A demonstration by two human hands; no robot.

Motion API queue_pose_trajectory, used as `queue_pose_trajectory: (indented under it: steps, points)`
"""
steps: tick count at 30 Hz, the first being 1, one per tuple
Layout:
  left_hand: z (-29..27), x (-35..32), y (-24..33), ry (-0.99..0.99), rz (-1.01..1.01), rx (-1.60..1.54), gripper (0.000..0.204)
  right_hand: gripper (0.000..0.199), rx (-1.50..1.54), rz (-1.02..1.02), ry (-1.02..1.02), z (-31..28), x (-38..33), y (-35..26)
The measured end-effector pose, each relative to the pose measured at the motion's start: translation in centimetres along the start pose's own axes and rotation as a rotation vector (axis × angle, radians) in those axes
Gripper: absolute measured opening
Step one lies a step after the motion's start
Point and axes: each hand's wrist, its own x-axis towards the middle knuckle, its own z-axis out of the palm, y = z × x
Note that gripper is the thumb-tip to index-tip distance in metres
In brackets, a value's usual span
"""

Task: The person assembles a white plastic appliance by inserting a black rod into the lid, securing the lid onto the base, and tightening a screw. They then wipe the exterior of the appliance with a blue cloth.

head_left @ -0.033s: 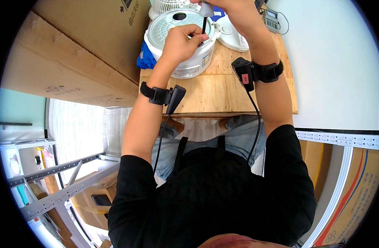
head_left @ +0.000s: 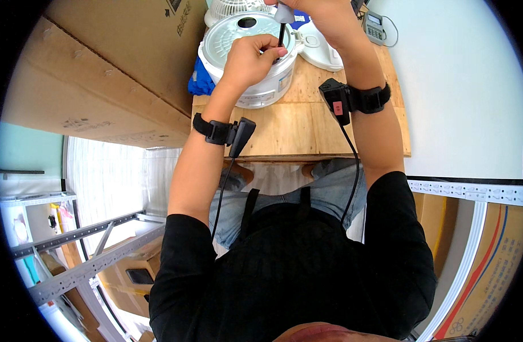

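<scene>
A white round appliance [head_left: 260, 100], looking like a rice cooker tub, stands on the wooden table [head_left: 324, 134]; a ribbed translucent disc covers its top. Above its right rim my right hand [head_left: 323, 18] grips a screwdriver [head_left: 285, 13] by its grey handle, partly cut off by the upper edge. The dark shaft points down at the rim. My left hand [head_left: 249, 61] rests at the same rim with thumb and fingers pinched beside the shaft's lower end. What they pinch, if anything, is hidden, and so is the tip.
Right of the tub lies a white round lid-like part [head_left: 317, 56]. A white slotted basket [head_left: 234, 8] is behind, blue cloth [head_left: 201, 81] at the left. A grey keypad device [head_left: 375, 27] with a cable sits far right. A large cardboard box [head_left: 119, 68] borders the table's left.
</scene>
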Motion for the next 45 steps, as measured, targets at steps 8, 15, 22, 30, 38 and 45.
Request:
queue_pose_trajectory:
  steps: [8, 15, 22, 30, 38, 45]
  points:
    - [0.3, 0.1, -0.7, 0.037, 0.079, -0.001, 0.023, 0.060, -0.552, -0.171, 0.337, 1.7, -0.6, -0.5]
    - [-0.3, 0.2, -0.1, -0.033, -0.003, 0.027, 0.023, 0.045, 0.215, 0.153, 0.019, 1.0, -0.2, -1.2]
    - [-0.5, 0.2, 0.6, -0.072, -0.015, -0.013, 0.019, 0.052, -0.475, -0.102, 0.294, 1.4, -0.4, -0.8]
    - [-0.4, 0.0, 0.0, 0.023, 0.018, -0.061, 0.015, 0.043, -0.085, -0.023, 0.103, 0.8, -0.1, 0.2]
    - [-0.3, -0.1, -0.2, -0.015, 0.000, -0.068, 0.012, 0.048, -0.450, -0.107, 0.345, 0.9, 0.1, -0.7]
    - [-0.5, -0.2, 0.8, 0.002, -0.022, -0.091, 0.015, 0.052, -0.503, -0.198, 0.283, 1.7, -0.3, -0.6]
